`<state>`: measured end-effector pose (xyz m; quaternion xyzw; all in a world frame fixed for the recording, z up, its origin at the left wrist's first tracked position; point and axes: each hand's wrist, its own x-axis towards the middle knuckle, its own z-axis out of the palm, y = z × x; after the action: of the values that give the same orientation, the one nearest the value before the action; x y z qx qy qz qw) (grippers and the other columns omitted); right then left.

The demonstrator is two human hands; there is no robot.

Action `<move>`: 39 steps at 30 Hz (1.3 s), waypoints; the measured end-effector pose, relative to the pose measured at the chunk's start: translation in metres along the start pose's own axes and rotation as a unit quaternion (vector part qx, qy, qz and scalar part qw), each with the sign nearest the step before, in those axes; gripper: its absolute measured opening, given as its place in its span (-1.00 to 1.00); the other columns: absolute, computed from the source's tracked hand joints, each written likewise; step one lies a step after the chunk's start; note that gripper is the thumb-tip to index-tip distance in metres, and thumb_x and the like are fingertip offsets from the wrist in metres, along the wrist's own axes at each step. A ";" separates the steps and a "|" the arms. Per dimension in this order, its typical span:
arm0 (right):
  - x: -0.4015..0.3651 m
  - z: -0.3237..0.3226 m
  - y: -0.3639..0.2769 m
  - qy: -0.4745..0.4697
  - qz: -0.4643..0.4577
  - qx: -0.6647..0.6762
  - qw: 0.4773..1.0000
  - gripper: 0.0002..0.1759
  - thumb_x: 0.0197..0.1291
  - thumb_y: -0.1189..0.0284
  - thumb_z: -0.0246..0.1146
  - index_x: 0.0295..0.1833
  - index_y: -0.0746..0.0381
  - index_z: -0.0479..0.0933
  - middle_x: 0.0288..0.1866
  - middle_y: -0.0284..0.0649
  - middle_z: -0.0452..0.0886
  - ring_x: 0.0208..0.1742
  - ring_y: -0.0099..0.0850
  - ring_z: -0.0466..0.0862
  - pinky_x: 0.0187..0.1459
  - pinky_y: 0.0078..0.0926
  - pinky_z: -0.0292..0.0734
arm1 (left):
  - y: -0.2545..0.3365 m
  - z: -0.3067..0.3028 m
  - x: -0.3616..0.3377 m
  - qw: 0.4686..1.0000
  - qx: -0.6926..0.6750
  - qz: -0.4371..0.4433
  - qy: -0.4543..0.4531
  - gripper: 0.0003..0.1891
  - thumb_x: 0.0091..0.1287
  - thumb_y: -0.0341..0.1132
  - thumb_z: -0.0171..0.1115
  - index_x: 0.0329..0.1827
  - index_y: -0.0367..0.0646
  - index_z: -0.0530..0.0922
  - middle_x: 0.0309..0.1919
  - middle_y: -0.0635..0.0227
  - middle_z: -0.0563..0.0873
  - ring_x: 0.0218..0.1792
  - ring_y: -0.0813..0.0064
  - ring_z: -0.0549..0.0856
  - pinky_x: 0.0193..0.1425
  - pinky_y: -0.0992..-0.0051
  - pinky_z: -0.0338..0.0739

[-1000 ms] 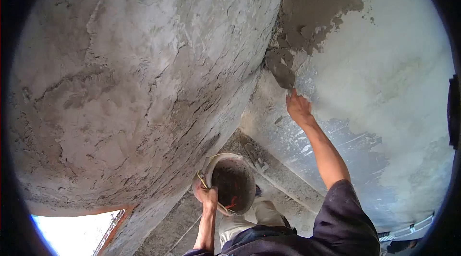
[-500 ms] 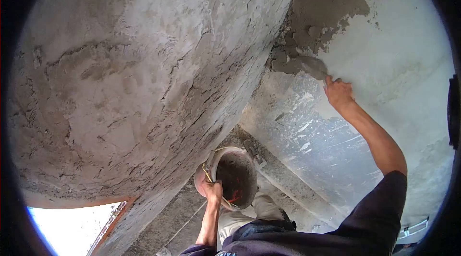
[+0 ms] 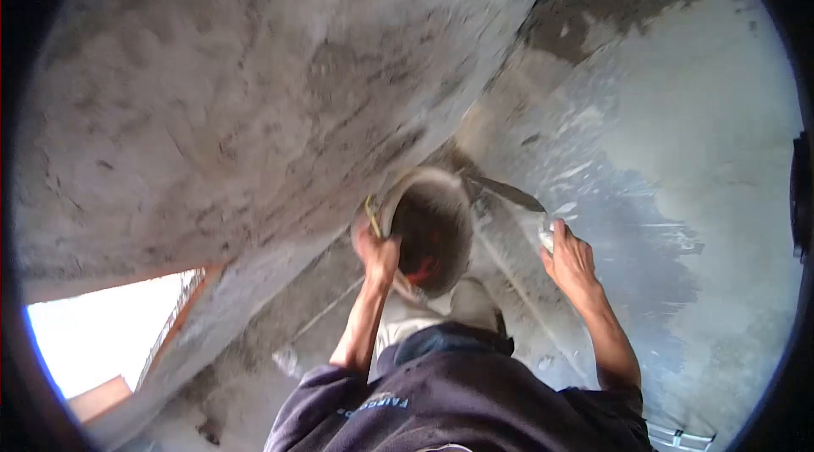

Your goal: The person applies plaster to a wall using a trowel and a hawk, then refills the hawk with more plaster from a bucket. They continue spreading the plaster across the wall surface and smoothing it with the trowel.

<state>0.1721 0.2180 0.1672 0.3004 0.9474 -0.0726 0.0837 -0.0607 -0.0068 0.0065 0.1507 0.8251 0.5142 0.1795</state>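
Note:
My left hand [image 3: 377,253] is closed on the rim and yellow handle of a round bucket [image 3: 465,231], which is tilted in front of my legs. Inside the bucket the surface is dark, with a red patch low down. To the right, my right hand [image 3: 570,259] is wrapped round the pale handle of a trowel [image 3: 510,193]. The blade points left, its tip close to the bucket's upper right rim; whether they touch is unclear. Dark wet plaster [image 3: 564,24] covers the top of the right wall.
A rough plastered wall [image 3: 212,113] slants over the left side. The smoother wall [image 3: 712,121] stands on the right. At the lower left is a bright opening [image 3: 106,329] with an orange-brown edge. Dusty floor [image 3: 263,350] lies beneath.
My right hand and the trowel have come down from the wet plaster to beside the bucket. The bucket and my left hand appear higher in view, and the camera view has shifted.

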 end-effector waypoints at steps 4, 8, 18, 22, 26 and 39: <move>0.019 0.034 -0.002 -0.038 -0.129 -0.015 0.991 -0.59 0.03 0.37 0.31 -0.06 0.29 0.35 -0.29 -0.03 0.53 -0.28 -0.14 0.61 -0.19 -0.23 0.46 | 0.065 -0.014 -0.011 0.979 -0.168 -0.119 -0.014 -0.65 -0.05 -0.63 0.01 -0.16 -0.38 0.58 -0.55 0.47 0.55 -0.56 0.64 0.46 -0.42 0.60 0.41; 0.046 0.060 0.009 0.035 -0.261 -0.095 0.960 -0.61 -0.03 0.41 0.28 -0.04 0.31 0.49 -0.24 -0.14 0.53 -0.19 -0.28 0.55 -0.09 -0.30 0.36 | 0.078 -0.003 -0.020 0.981 -0.154 -0.116 -0.025 -0.77 -0.06 -0.58 0.04 -0.33 -0.36 0.58 -0.56 0.47 0.58 -0.54 0.63 0.50 -0.41 0.60 0.42; 0.094 0.118 0.039 0.087 -0.378 -0.170 0.906 -0.69 -0.01 0.41 0.17 -0.09 0.21 0.56 -0.24 -0.28 0.51 -0.17 -0.41 0.50 -0.08 -0.40 0.32 | 0.119 0.043 -0.040 0.991 -0.068 -0.118 0.017 -0.36 -0.08 -0.58 0.03 0.22 -0.19 0.47 -0.39 0.53 0.59 -0.41 0.69 0.46 -0.29 0.68 0.36; 0.079 0.146 0.043 0.063 -0.411 -0.087 0.905 -0.71 -0.04 0.44 0.17 -0.12 0.20 0.57 -0.24 -0.27 0.51 -0.14 -0.40 0.51 -0.06 -0.39 0.30 | 0.119 0.053 -0.048 0.978 -0.084 -0.190 0.023 -0.36 -0.09 -0.59 0.02 0.20 -0.19 0.48 -0.32 0.49 0.60 -0.36 0.66 0.47 -0.24 0.69 0.36; 0.076 0.162 0.037 -0.014 -0.399 0.000 0.917 -0.69 -0.10 0.47 0.19 -0.14 0.16 0.57 -0.22 -0.23 0.51 -0.10 -0.37 0.51 -0.03 -0.36 0.26 | 0.118 0.061 -0.052 0.993 -0.050 -0.102 -0.002 -0.36 -0.13 -0.57 0.03 0.18 -0.21 0.51 -0.48 0.59 0.52 -0.46 0.73 0.42 -0.34 0.69 0.32; 0.050 0.191 0.011 -0.093 -0.324 0.285 0.897 -0.52 -0.06 0.42 0.27 0.09 0.05 0.51 0.04 -0.19 0.52 0.07 -0.25 0.50 0.05 -0.18 0.26 | 0.112 0.046 -0.059 0.980 -0.049 -0.191 -0.022 -0.41 -0.17 -0.58 0.04 0.08 -0.33 0.53 -0.40 0.56 0.57 -0.39 0.72 0.48 -0.28 0.68 0.38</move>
<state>0.1599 0.2186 -0.0300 -0.0206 0.9189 -0.3901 0.0543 0.0197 0.0520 0.0973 -0.0073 0.8083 0.5069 0.2996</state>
